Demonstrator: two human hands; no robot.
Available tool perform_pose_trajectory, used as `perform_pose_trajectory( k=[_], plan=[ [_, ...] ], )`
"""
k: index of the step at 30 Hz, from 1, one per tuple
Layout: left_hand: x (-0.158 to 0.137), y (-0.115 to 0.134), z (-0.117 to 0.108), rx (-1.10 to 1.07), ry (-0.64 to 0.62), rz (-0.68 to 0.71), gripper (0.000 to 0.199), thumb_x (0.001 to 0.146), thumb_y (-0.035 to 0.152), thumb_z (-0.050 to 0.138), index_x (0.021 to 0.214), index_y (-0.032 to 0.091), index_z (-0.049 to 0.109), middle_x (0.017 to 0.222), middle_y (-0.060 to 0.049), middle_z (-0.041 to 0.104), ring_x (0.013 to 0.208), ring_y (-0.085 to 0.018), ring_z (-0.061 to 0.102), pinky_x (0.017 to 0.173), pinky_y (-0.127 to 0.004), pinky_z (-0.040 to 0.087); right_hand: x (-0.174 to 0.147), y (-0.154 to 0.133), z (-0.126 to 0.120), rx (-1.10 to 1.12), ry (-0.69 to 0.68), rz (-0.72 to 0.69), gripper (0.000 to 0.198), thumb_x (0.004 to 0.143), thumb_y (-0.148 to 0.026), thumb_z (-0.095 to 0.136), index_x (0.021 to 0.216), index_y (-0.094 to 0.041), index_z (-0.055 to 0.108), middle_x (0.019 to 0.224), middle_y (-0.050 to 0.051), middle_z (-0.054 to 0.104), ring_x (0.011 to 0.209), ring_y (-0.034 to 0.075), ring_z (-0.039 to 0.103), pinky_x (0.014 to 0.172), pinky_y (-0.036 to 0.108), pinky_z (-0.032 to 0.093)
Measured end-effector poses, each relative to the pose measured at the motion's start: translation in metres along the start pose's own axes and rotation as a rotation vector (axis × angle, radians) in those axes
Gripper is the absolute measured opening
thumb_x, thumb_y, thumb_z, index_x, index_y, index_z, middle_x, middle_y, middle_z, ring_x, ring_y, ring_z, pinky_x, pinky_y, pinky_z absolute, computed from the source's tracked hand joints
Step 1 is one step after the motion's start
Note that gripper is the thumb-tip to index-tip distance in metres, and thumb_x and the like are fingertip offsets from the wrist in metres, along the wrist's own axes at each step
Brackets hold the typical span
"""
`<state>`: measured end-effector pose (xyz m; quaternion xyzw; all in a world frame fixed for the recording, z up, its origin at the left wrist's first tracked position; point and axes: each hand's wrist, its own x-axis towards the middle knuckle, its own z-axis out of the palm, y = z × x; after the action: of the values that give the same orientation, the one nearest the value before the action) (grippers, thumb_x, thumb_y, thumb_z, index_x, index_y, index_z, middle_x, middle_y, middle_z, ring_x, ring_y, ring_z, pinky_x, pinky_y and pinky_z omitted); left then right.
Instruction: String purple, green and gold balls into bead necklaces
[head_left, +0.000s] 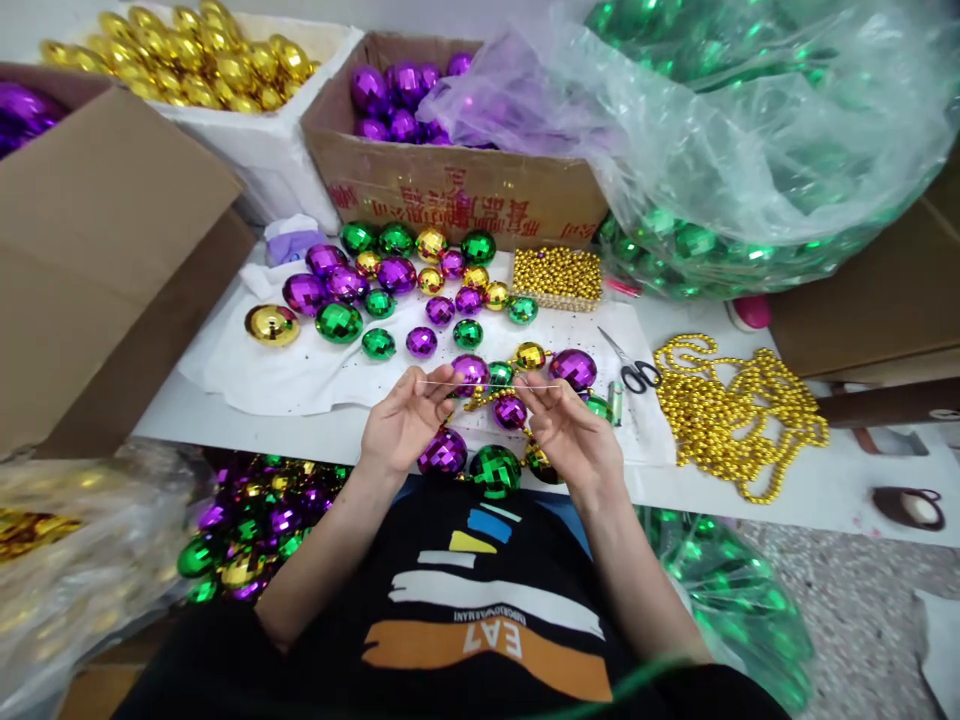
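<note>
A thin white thread (pixel 489 385) runs taut between my two hands above the table's front edge. My left hand (pixel 405 418) pinches it on the left, and my right hand (pixel 571 428) pinches it on the right. Just beneath and between them lies a cluster of faceted shiny balls: a purple ball (pixel 442 452), a green ball (pixel 496 470) and a gold ball (pixel 531 355) among them. Some gold beads (pixel 487 400) show amid this cluster, partly hidden by my fingers.
More loose balls (pixel 339 322) lie on a white cloth (pixel 225 375). Behind stand a bead tray (pixel 556 308) and a cardboard box (pixel 450 190) of purple balls. Scissors (pixel 637 375), gold bead strings (pixel 739 410) and a plastic bag (pixel 712 150) of green balls are to the right.
</note>
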<state>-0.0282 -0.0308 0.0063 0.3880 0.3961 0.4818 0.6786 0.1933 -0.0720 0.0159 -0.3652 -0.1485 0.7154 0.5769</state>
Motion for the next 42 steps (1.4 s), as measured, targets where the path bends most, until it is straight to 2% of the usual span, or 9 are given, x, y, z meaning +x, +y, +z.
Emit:
perform_pose_trajectory(
  k=[3, 5, 7, 11, 15, 20, 26, 32, 42],
  plan=[
    [0.0, 0.0, -0.002, 0.01, -0.033, -0.025, 0.04, 0.092, 0.052, 0.052, 0.074, 0.023, 0.032, 0.069, 0.0, 0.051, 0.069, -0.015, 0.059, 0.052, -0.024, 0.043, -0.001, 0.004, 0.004, 0.024, -0.015, -0.008, 0.024, 0.079, -0.029, 0.073, 0.08, -0.024, 0.05, 0.08, 0.002, 0.053, 0.083, 0.014, 0.058, 0.044, 0.017, 0.033],
    [0.001, -0.002, -0.003, 0.12, -0.088, -0.016, 0.036, 0.091, 0.051, 0.054, 0.075, 0.023, 0.039, 0.062, 0.003, 0.045, 0.056, -0.012, 0.049, 0.047, -0.022, 0.035, 0.002, 0.008, 0.007, -0.022, -0.05, -0.016, 0.027, 0.079, -0.03, 0.072, 0.079, -0.023, 0.046, 0.072, -0.001, 0.044, 0.065, 0.011, 0.047, 0.042, 0.016, 0.027],
    [0.002, -0.005, -0.002, 0.375, -0.124, 0.039, 0.032, 0.092, 0.047, 0.055, 0.076, 0.021, 0.048, 0.064, 0.002, 0.051, 0.057, -0.011, 0.047, 0.05, -0.023, 0.035, 0.005, 0.014, 0.01, -0.125, -0.055, -0.029, 0.029, 0.079, -0.032, 0.073, 0.077, -0.022, 0.045, 0.069, -0.002, 0.043, 0.058, 0.009, 0.04, 0.042, 0.016, 0.024],
    [0.001, -0.012, 0.003, 0.991, -0.152, 0.215, 0.03, 0.096, 0.033, 0.049, 0.07, 0.019, 0.055, 0.069, -0.001, 0.056, 0.068, -0.015, 0.052, 0.065, -0.027, 0.039, 0.01, 0.03, 0.011, -0.403, 0.006, -0.083, 0.03, 0.08, -0.041, 0.071, 0.075, -0.021, 0.049, 0.069, -0.002, 0.053, 0.053, 0.008, 0.039, 0.042, 0.019, 0.024],
    [0.001, -0.015, 0.008, 1.304, -0.304, 0.106, 0.027, 0.095, 0.029, 0.049, 0.071, 0.02, 0.06, 0.066, -0.002, 0.059, 0.064, -0.018, 0.053, 0.063, -0.028, 0.035, 0.01, 0.041, 0.009, -0.647, -0.004, -0.105, 0.025, 0.085, -0.042, 0.064, 0.076, -0.021, 0.053, 0.069, -0.001, 0.055, 0.053, 0.009, 0.038, 0.044, 0.021, 0.025],
    [0.005, -0.009, 0.009, 1.26, -0.544, -0.019, 0.024, 0.091, 0.023, 0.049, 0.071, 0.02, 0.061, 0.068, -0.001, 0.062, 0.065, -0.017, 0.057, 0.062, -0.027, 0.035, 0.009, 0.038, 0.004, -0.821, 0.014, -0.181, 0.019, 0.09, -0.034, 0.056, 0.076, -0.022, 0.053, 0.07, -0.001, 0.051, 0.06, 0.012, 0.041, 0.052, 0.024, 0.03],
    [0.007, -0.005, 0.011, 1.129, -0.506, -0.042, 0.015, 0.085, 0.017, 0.05, 0.072, 0.019, 0.059, 0.064, 0.003, 0.058, 0.061, -0.013, 0.053, 0.06, -0.024, 0.034, 0.0, 0.034, 0.003, -1.268, -0.03, -0.338, 0.019, 0.093, -0.027, 0.05, 0.075, -0.021, 0.051, 0.074, 0.001, 0.053, 0.073, 0.016, 0.048, 0.068, 0.027, 0.035],
    [0.001, -0.01, 0.02, 1.234, -0.552, -0.01, 0.02, 0.087, 0.015, 0.052, 0.068, 0.019, 0.054, 0.068, 0.001, 0.06, 0.065, -0.015, 0.053, 0.062, -0.026, 0.035, -0.014, 0.039, 0.011, -1.764, -0.089, -0.169, 0.022, 0.099, -0.022, 0.04, 0.084, -0.02, 0.056, 0.08, 0.004, 0.063, 0.071, 0.016, 0.052, 0.063, 0.028, 0.025],
    [-0.011, -0.016, 0.023, 1.345, -0.632, 0.168, 0.017, 0.094, 0.013, 0.046, 0.09, 0.016, 0.062, 0.096, -0.009, 0.069, 0.094, -0.022, 0.064, 0.086, -0.035, 0.049, -0.012, 0.02, 0.016, -1.935, -0.255, -0.026, 0.008, 0.097, -0.02, 0.054, 0.099, -0.018, 0.061, 0.097, 0.007, 0.074, 0.087, 0.018, 0.065, 0.067, 0.026, 0.03]
  ],
)
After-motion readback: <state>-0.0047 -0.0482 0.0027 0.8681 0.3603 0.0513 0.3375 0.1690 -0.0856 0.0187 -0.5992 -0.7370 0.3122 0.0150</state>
